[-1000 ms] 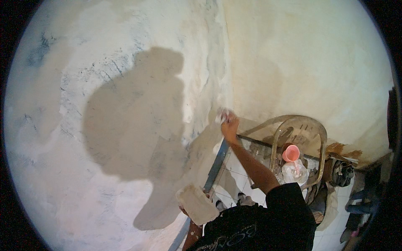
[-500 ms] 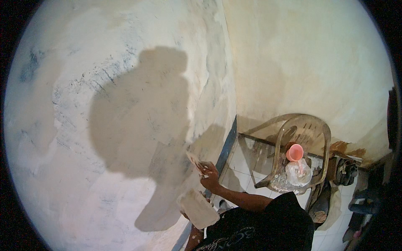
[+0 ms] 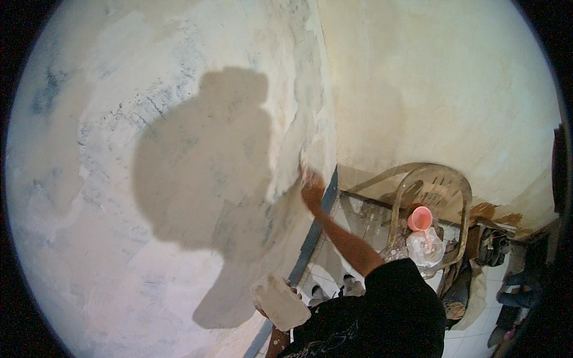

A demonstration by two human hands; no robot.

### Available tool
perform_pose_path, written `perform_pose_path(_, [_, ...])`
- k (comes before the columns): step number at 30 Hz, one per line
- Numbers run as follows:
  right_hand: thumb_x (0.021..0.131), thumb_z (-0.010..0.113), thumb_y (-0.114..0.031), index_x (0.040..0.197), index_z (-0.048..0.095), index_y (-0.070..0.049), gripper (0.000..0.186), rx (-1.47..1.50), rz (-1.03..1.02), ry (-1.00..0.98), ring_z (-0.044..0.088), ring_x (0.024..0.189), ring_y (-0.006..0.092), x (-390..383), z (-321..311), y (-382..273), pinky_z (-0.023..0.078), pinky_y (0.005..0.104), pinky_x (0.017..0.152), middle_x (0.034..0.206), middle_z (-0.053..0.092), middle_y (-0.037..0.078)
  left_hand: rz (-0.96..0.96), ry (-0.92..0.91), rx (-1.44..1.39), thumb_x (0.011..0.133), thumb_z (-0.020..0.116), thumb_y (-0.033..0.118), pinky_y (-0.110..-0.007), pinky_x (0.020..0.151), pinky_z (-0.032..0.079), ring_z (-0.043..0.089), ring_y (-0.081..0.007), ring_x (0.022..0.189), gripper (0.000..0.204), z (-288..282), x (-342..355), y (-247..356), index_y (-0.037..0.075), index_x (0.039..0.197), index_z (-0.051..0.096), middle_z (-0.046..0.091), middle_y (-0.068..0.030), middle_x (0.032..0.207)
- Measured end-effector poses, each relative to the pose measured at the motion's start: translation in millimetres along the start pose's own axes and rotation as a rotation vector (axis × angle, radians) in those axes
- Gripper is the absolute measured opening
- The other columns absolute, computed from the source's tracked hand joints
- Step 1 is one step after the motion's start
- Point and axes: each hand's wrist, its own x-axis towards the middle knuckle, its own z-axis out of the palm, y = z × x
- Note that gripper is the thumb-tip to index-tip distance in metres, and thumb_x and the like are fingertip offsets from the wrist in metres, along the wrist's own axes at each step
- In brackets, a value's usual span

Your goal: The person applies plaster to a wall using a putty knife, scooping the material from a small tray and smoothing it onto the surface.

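My right hand is closed at the patchy white wall, close to its corner with the cream wall. It grips a thin, pale-smeared blade, apparently a putty knife, whose edge meets the wall; the handle is hidden in my fingers. Low beside my body, my left hand is mostly hidden behind a flat rectangular board coated with beige paste. Its fingers wrap the board's edges. Paste also spots my left forearm.
A worn plastic chair stands by the cream wall, holding a pink cup and a white plastic bag. Bags and dark cloth items lie right of it. A blue-grey baseboard borders the tiled floor.
My right hand with the putty knife has moved up and right along the wall, toward the corner, with the arm reaching out further. The board in my left hand has barely shifted.
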Motion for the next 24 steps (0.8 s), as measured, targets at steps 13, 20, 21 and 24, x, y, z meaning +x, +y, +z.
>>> perform_pose_path(13, [0.064, 0.051, 0.006, 0.102, 0.052, 0.002, 0.038, 0.446, -0.167, 0.191, 0.050, 0.097, 0.0321, -6.6, -90.6, -54.6, 0.043, 0.0398, 0.076, 0.103, 0.052, 0.019, 0.457, -0.003, 1.407, 0.069, 0.036, 0.070, -0.048, 0.068, 0.044, 0.053, -0.0314, 0.082, 0.079, -14.0, -11.6, 53.4, 0.009, 0.119, 0.039, 0.050, -0.0153, 0.105])
perform_pose_path(20, [0.070, 0.050, 0.002, 0.106, 0.049, 0.004, 0.036, 0.240, -0.141, 0.174, 0.051, 0.094, 0.0336, -8.1, -58.1, -72.3, 0.043, 0.0389, 0.077, 0.101, 0.052, 0.022, 0.528, -0.066, 1.208, 0.062, 0.040, 0.076, -0.053, 0.070, 0.044, 0.054, -0.0361, 0.087, 0.091, -31.0, -26.3, 42.7, 0.011, 0.125, 0.036, 0.049, -0.0158, 0.112])
perform_pose_path(21, [0.072, 0.051, -0.005, 0.106, 0.050, 0.001, 0.035, 0.355, -0.112, 0.026, 0.050, 0.096, 0.0319, -47.1, -74.5, -92.2, 0.041, 0.0414, 0.078, 0.101, 0.052, 0.020, 0.550, -0.075, 1.174, 0.062, 0.040, 0.076, -0.053, 0.070, 0.044, 0.054, -0.0362, 0.087, 0.090, -34.7, -28.7, 43.8, 0.011, 0.125, 0.036, 0.049, -0.0158, 0.112])
perform_pose_path(24, [0.077, 0.052, 0.000, 0.106, 0.049, -0.002, 0.029, 1.312, 0.059, -0.106, 0.054, 0.087, 0.0223, -141.8, -133.8, -128.8, 0.043, 0.0343, 0.074, 0.096, 0.055, 0.011, 0.503, -0.132, 1.083, 0.063, 0.041, 0.075, -0.053, 0.072, 0.044, 0.053, -0.0368, 0.089, 0.089, -38.9, -24.8, 26.2, 0.011, 0.125, 0.036, 0.049, -0.0155, 0.113])
